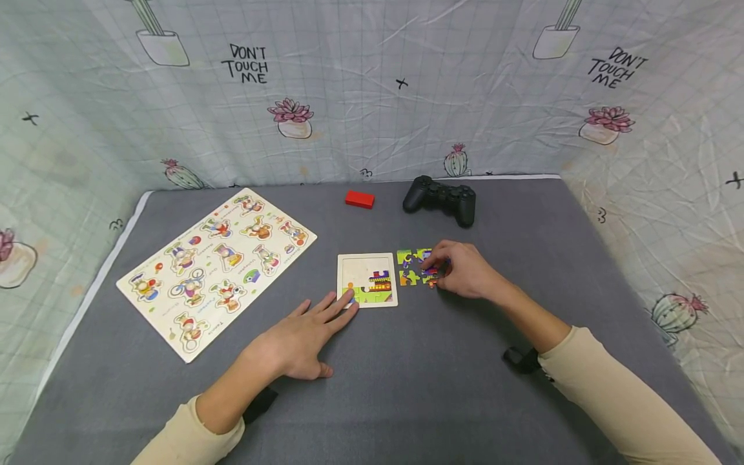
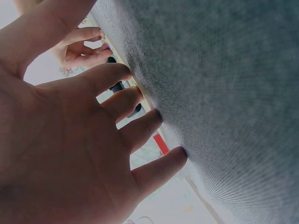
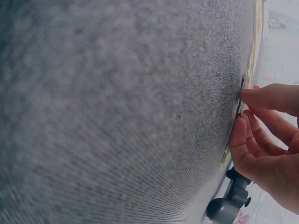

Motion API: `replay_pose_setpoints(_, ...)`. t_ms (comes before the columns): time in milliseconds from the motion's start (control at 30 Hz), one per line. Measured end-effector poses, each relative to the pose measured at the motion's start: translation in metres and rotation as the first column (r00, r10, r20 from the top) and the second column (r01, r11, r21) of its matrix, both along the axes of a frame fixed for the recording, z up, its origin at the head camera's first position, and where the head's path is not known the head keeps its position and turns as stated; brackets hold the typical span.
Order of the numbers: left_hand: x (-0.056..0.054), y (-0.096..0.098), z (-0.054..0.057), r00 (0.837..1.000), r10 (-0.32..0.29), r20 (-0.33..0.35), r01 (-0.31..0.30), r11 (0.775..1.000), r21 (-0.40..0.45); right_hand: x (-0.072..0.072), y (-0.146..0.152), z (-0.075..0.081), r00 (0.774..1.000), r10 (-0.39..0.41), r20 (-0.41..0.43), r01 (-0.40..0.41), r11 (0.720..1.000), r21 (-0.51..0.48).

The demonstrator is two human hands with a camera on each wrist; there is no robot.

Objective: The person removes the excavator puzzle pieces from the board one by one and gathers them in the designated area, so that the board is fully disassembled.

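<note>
A small square wooden puzzle tray [image 1: 367, 257] lies mid-table, its lower part filled with colourful pieces and its upper left bare wood. My left hand [image 1: 302, 336] is spread flat, its fingertips resting on the tray's lower left corner; the left wrist view shows the same fingers [image 2: 145, 130] straight and apart. Right of the tray lie several loose jigsaw pieces [image 1: 409, 278], green with bright prints. Over them my right hand [image 1: 465, 270] pinches a puzzle piece [image 3: 241, 103] between thumb and fingers, seen as a thin dark edge close to the cloth in the right wrist view.
A large board of cartoon animal figures [image 1: 221, 271] lies slanted at the left. Behind the tray are a red block [image 1: 360, 199] and, further right, a black game controller [image 1: 440, 199]. Printed fabric [image 1: 372, 84] hangs behind and at both sides of the grey table.
</note>
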State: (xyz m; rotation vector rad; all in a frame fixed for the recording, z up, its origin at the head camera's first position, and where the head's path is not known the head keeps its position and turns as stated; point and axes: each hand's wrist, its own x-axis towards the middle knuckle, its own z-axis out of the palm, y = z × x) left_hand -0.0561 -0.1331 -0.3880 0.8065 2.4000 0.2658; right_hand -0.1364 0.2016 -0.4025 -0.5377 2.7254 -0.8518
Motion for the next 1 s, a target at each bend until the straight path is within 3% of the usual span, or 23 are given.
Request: replay_pose_setpoints(1000, 0.0001, 0.0013, 0.005, 1.0, 0.003, 0.003, -0.003, 1.0, 0.007, -0.0008, -0.001, 0.0043, 0.999, 0.026, -0.025, -0.025, 0.998, 0.049)
